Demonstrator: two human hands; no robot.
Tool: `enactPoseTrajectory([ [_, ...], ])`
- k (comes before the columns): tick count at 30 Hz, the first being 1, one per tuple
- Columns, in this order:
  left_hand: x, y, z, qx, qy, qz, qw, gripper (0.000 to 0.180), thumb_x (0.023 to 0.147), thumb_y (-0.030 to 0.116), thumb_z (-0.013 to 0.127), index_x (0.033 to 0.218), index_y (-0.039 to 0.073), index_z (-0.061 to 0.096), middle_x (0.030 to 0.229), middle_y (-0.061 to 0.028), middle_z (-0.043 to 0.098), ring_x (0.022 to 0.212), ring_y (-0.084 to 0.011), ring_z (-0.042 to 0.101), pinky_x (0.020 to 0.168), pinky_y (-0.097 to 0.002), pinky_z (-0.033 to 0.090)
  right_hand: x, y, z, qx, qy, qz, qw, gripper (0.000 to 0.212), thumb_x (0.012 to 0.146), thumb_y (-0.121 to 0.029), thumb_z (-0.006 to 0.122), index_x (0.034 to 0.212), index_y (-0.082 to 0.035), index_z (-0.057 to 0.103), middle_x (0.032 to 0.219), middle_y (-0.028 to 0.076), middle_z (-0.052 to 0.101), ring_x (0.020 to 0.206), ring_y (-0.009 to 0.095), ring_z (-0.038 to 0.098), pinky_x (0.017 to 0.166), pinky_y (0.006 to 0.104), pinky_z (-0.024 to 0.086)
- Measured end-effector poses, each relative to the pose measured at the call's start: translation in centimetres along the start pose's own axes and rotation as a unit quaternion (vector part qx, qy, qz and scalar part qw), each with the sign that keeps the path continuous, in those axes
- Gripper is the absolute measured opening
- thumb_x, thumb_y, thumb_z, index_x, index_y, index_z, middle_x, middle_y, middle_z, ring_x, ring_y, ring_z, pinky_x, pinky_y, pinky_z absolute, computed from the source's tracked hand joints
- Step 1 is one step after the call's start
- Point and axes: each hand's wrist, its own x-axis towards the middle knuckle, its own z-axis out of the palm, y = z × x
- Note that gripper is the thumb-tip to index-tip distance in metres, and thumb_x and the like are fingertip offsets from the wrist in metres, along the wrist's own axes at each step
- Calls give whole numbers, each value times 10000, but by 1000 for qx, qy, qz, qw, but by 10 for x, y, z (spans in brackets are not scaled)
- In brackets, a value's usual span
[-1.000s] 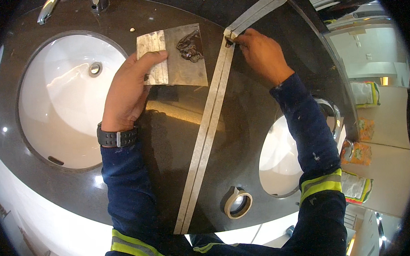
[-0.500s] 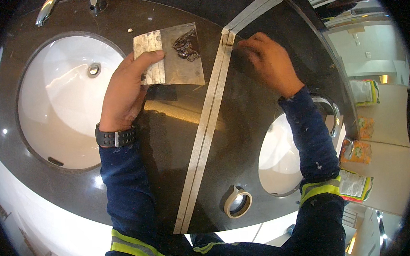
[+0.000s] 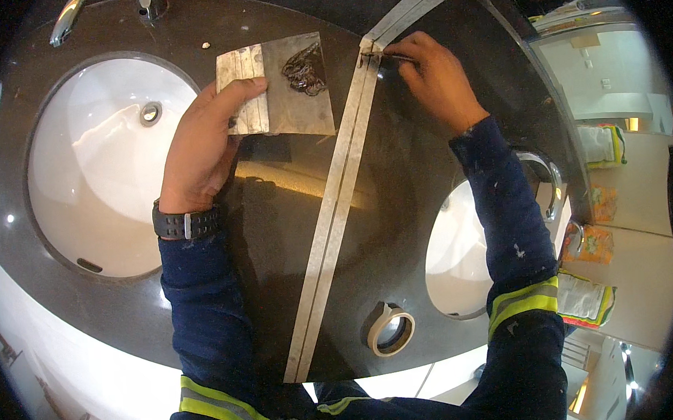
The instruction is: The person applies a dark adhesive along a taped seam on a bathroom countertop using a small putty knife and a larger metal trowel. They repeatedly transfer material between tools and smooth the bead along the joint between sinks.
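In my left hand is a flat, thin metal plate, thumb on top and fingers beneath. Pale tape covers the plate's left part, and a glossy dark brown paste lies in a lump at its right. Two strips of masking tape run side by side down the dark countertop, a thin seam between them. My right hand is closed on a thin dark tool, its kind unclear. Its tip is at the strips' upper end, by a dark smear where the tape bends up the wall.
A white oval sink is set in the counter at left, a second sink under my right forearm. A tape roll lies near the front edge. Chrome taps stand at the back left; a bag is at right.
My right hand has moved slightly up and left, bringing the thin tool to the top of the taped seam. My left hand and plate have barely shifted.
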Motion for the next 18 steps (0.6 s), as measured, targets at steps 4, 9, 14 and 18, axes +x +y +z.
enactPoseTrajectory([
  [4,-2,3,2,7,9,3,1000,334,924,176,610,1183,-28,562,1101,-106,654,991,-185,645,868,-303,513,2,0,1,-4,-8,4,1000,258,831,-123,543,1039,-62,682,1006,137,608,951,351,607,858,445,495],
  [9,-2,2,0,3,26,0,1000,328,925,181,614,1174,-27,565,1109,-106,651,998,-180,642,874,-304,511,-5,-5,-2,17,-58,-1,998,265,821,-96,552,1053,-73,678,1034,137,614,989,346,605,890,433,492],
  [14,-1,2,-2,-14,2,12,1000,322,926,178,613,1172,-26,567,1104,-101,654,995,-175,643,873,-299,507,-18,-1,-19,75,-31,-61,995,331,803,-7,544,1101,-86,662,1088,118,617,1052,324,596,935,415,482],
  [18,0,0,-1,-11,-1,6,1000,322,922,177,618,1168,-26,573,1095,-100,660,987,-170,644,869,-291,504,-28,8,-10,121,-47,-53,990,369,796,11,531,1129,-85,656,1126,121,598,1086,322,583,970,399,468],
])
